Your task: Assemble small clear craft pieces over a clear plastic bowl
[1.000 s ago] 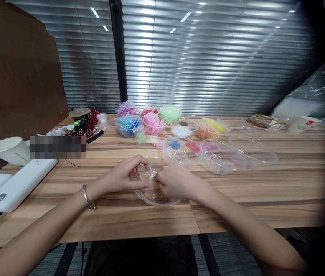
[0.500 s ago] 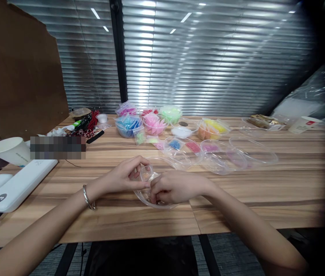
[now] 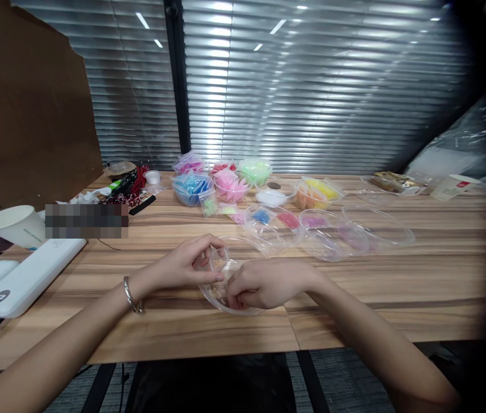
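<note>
My left hand [image 3: 195, 261], with a silver bracelet at the wrist, curls its thumb and fingers round a small clear plastic cup [image 3: 218, 259]. A few tiny golden bits show in the cup. It is held over the left side of a clear round plastic container [image 3: 214, 299] on the table. Fingers bent and pressed together, my right hand [image 3: 264, 284] reaches down into that container. Its fingertips are hidden, so I cannot tell what they pinch. Just behind both hands lies a clear plastic lid [image 3: 249, 242].
Clear bowls of coloured packets, including a blue one [image 3: 191, 190] and a pink one [image 3: 230, 188], line the back. Nearer are clear containers [image 3: 272, 232] with small bags. At left stand a white power bank [image 3: 31, 281] and a paper cup [image 3: 14, 223].
My right hand has shifted slightly right and towards me inside the container, uncovering more of its middle. My left hand and the small cup stay almost still.
</note>
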Demonstrator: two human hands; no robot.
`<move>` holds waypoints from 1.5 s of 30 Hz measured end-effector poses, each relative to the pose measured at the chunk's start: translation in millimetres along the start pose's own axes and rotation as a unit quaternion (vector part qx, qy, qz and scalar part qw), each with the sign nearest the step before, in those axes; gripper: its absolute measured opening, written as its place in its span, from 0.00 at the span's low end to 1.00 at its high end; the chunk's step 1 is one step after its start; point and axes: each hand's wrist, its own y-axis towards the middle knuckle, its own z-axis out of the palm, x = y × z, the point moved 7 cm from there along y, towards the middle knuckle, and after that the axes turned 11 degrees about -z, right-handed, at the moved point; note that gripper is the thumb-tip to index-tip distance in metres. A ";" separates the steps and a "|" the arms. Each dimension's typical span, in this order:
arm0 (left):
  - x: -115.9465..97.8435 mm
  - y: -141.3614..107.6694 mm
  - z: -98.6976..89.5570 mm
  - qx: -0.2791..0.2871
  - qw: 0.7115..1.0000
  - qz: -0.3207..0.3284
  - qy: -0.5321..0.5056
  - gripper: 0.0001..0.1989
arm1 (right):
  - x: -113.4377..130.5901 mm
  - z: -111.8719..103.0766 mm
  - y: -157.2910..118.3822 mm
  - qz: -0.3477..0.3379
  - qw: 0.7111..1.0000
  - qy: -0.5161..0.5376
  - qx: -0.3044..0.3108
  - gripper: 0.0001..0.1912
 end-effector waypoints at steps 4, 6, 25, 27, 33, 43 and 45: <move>1.4 -0.3 0.6 0.003 1.000 -0.003 -0.013 0.26 | 4.3 -3.2 0.7 -0.012 1.000 0.024 -0.002 0.09; 1.4 -0.4 0.4 0.003 1.000 -0.003 -0.014 0.26 | 6.1 -5.2 0.3 -0.017 0.999 0.034 -0.004 0.09; -3.9 -1.1 0.6 0.012 1.000 -0.010 -0.013 0.26 | 4.0 -12.7 -8.5 -0.062 0.971 0.230 -0.038 0.13; -4.8 -1.2 0.8 0.016 1.000 -0.011 -0.014 0.25 | 4.1 -12.2 -8.4 -0.069 0.970 0.229 -0.038 0.12; -5.4 -0.6 -0.7 0.008 1.000 -0.005 0.003 0.25 | 1.3 -11.6 -7.6 -0.057 0.970 0.231 -0.046 0.10; 0.5 -1.5 0.5 0.002 1.000 0.007 0.011 0.27 | 3.6 -12.7 -10.2 -0.052 0.961 0.266 -0.053 0.10; 0.1 -1.7 0.3 0.002 1.000 0.008 0.008 0.27 | 3.6 -12.6 -10.7 -0.052 0.960 0.269 -0.050 0.10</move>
